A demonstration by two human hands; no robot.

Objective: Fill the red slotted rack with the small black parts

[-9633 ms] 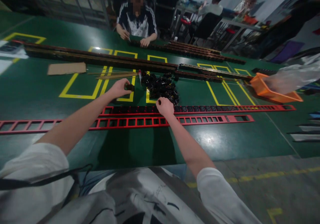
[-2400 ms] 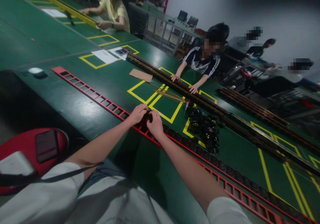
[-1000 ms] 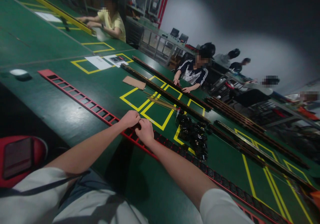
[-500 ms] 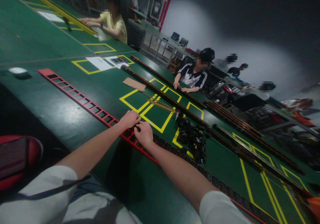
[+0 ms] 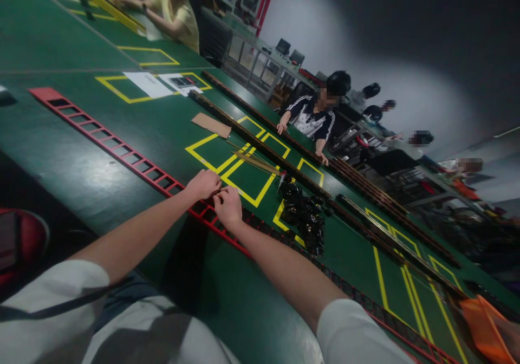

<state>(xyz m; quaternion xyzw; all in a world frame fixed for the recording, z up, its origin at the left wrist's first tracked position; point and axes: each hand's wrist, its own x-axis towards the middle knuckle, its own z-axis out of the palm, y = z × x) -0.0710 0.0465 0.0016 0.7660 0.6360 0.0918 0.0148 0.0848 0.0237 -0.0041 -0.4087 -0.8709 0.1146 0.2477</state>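
Note:
A long red ladder-like frame (image 5: 122, 148) with rectangular openings runs diagonally across the green table. Over its middle, my left hand (image 5: 204, 184) is closed, its fingertips bent down. Close beside it, my right hand (image 5: 228, 208) is also closed, thumb and fingers pinched near the left fingertips. Whatever sits between the fingers is hidden. Left of my hands the frame's openings show bare table; to the right, black pieces (image 5: 337, 277) fill them. A pile of glossy black parts (image 5: 304, 218) lies beyond my right forearm.
Long dark rails (image 5: 260, 150) lie parallel beyond the frame. Nearby are a cardboard piece (image 5: 211, 125), thin brown strips (image 5: 258, 163) and white papers (image 5: 148, 85). A co-worker (image 5: 311, 115) sits across the table with hands on a rail. An orange object (image 5: 485, 326) stands at lower right.
The view has shifted, so the table's things appear further left and slightly higher. My hands stay together over the frame. The co-worker's hands have moved further apart along the rail.

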